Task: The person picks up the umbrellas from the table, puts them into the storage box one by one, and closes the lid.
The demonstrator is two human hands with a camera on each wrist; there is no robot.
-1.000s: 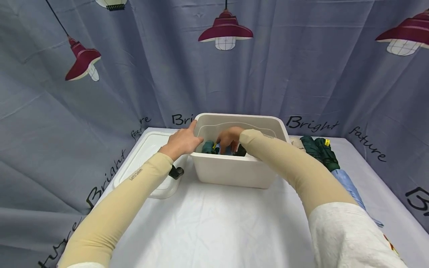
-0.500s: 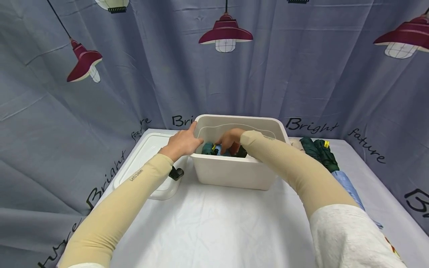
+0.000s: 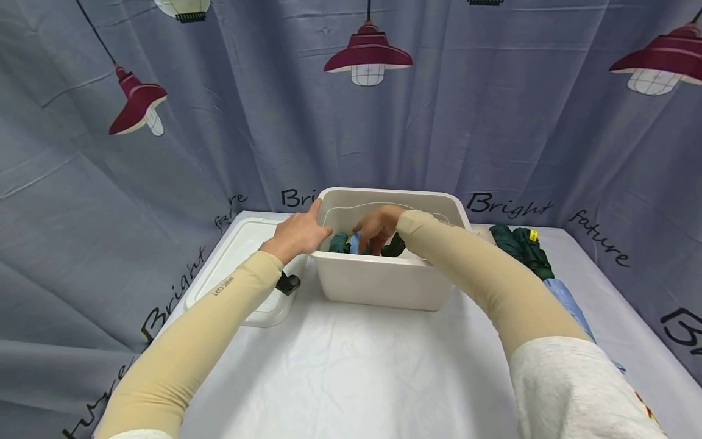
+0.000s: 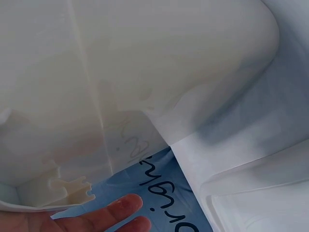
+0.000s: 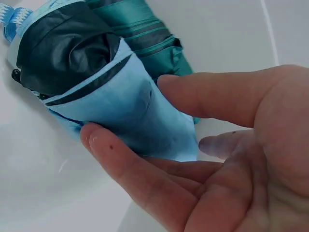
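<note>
In the head view, your left hand rests at the left rim of the white box, with its thumb and forefinger spread wide. Your right hand is down inside the box, next to the blue fabric bundle, which lies between this hand and the green bundle. To the left of the box the white lid lies on the table; to the right are dark green rolls and a light blue cloth. In the left wrist view, you see the box's wall from near, and two of your left fingers extend rather straight below it. In the right wrist view, your right thumb and forefinger stand wide apart at two sides of the blue bundle; whether they press it, I cannot tell. The green bundle lies just behind it.
</note>
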